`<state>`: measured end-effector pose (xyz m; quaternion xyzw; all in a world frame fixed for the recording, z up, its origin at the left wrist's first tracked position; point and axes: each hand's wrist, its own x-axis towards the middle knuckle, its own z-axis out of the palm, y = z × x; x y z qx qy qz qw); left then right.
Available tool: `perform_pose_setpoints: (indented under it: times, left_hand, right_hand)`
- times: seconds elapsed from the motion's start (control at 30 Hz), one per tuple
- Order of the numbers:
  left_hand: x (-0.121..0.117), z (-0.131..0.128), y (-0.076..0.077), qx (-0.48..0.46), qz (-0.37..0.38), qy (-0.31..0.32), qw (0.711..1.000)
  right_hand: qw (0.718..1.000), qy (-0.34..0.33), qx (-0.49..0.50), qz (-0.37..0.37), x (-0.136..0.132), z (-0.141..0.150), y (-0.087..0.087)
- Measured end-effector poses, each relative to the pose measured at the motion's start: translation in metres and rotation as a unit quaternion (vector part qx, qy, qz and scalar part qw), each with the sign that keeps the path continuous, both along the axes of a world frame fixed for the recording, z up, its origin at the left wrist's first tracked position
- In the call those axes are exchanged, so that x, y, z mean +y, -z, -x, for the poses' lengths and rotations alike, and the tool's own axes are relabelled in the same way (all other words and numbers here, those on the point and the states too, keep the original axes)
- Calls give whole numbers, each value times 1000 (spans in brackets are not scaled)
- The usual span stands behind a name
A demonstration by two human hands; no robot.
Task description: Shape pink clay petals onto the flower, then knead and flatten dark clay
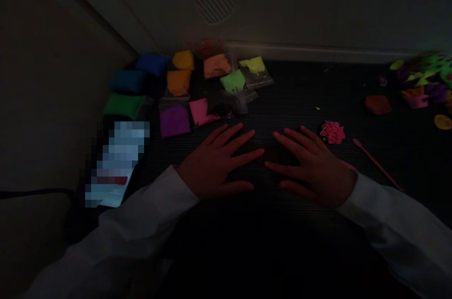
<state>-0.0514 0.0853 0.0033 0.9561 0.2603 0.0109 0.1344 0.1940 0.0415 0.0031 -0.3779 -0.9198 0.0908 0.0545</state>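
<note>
Your left hand (213,167) and right hand (318,169): two, open, fingers spread apart, above the black ribbed surface (289,101) | One ruffled pink cluster (332,133), just beside your right fingertips | One slender pink rod (377,163), farther right | Ten coloured soft packets (174,120), beyond your left hand.

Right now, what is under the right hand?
Dark ridged tabletop shows between the spread fingers of the right hand. A pink piece peeks out by the wrist, too dim to identify. Whatever lies beneath the palm is covered and cannot be seen.
</note>
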Motion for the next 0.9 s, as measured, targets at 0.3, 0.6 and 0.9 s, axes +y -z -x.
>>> perform_pose_setpoints:
  times: [0.3, 0.6, 0.9]
  left_hand:
    - [0, 1, 1, 1, -8, 3, 1000]
    - [1, 1, 2, -4, -5, -1, 1000]
    - [0, 1, 1, 2, -6, -1, 1000]
  right_hand:
    - [1000, 14, 10, -14, 2, -4, 2]
    - [1000, 16, 19, -15, -1, -7, -3]
    - [999, 2, 13, -31, -1, -12, 3]
